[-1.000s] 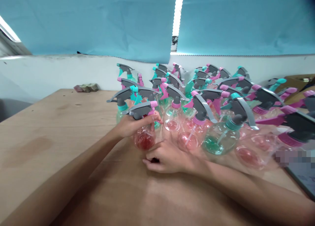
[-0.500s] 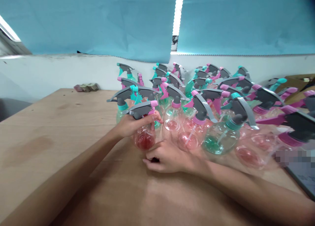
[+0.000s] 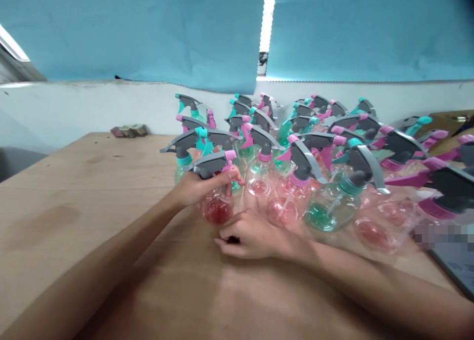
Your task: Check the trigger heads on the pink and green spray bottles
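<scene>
My left hand (image 3: 198, 187) is wrapped round the neck of a pink-tinted clear spray bottle (image 3: 217, 207) with a grey trigger head and pink nozzle, which stands at the front of the group. Just in front of that bottle, my right hand (image 3: 249, 238) rests on the wooden table (image 3: 92, 206) with its fingers curled inward; whether anything is inside them is hidden. Behind and to the right stand several more spray bottles (image 3: 307, 182), pink and green, with grey triggers.
A small stack of greenish and pink pads (image 3: 129, 131) lies at the table's far left edge by the white wall. A dark flat tablet-like object (image 3: 457, 271) sits at the right edge. Blue sheets hang behind.
</scene>
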A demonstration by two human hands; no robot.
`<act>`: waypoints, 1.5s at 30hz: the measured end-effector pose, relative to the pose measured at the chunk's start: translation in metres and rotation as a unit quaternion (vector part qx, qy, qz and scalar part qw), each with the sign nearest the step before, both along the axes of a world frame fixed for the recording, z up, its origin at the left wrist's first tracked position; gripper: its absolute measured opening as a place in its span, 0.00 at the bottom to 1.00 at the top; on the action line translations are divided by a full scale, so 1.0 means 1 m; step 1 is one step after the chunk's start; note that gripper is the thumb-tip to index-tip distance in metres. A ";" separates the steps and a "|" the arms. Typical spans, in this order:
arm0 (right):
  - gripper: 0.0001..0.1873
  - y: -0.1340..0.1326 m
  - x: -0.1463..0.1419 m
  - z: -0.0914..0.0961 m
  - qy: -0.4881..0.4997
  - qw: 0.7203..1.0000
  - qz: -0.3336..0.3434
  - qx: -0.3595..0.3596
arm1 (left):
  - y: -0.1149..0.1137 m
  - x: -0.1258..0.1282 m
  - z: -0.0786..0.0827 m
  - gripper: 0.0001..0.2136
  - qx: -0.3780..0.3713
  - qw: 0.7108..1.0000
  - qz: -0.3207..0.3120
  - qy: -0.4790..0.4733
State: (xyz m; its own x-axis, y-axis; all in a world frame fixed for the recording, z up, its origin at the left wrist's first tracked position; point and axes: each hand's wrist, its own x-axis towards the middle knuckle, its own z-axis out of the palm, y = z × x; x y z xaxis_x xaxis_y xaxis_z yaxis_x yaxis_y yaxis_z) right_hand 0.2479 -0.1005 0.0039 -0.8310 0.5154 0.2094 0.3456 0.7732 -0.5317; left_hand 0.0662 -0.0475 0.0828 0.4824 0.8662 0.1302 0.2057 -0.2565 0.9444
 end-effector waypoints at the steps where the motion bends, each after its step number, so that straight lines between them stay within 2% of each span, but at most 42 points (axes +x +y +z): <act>1: 0.19 0.000 0.000 0.000 0.000 1.000 0.000 -0.001 | 0.000 0.000 0.001 0.20 0.001 1.000 -0.002 0.004; 9: 0.19 0.001 0.000 -0.005 0.005 1.000 -0.002 0.010 | 0.001 -0.001 0.000 0.19 0.004 1.000 -0.017 0.009; 17: 0.18 0.001 0.000 -0.004 0.005 1.000 -0.003 0.007 | 0.004 -0.005 -0.005 0.24 -0.001 0.999 -0.039 -0.028; 23: 0.18 0.003 0.000 -0.007 0.011 1.000 0.010 0.006 | 0.003 -0.006 -0.004 0.27 0.033 0.997 -0.056 -0.031; 40: 0.19 0.001 0.000 -0.006 0.010 1.000 0.002 0.001 | 0.002 -0.004 -0.002 0.26 0.015 0.998 -0.052 -0.027; 45: 0.19 0.001 0.001 -0.004 0.002 1.000 -0.002 0.006 | 0.004 -0.006 -0.004 0.25 0.006 0.999 -0.035 0.006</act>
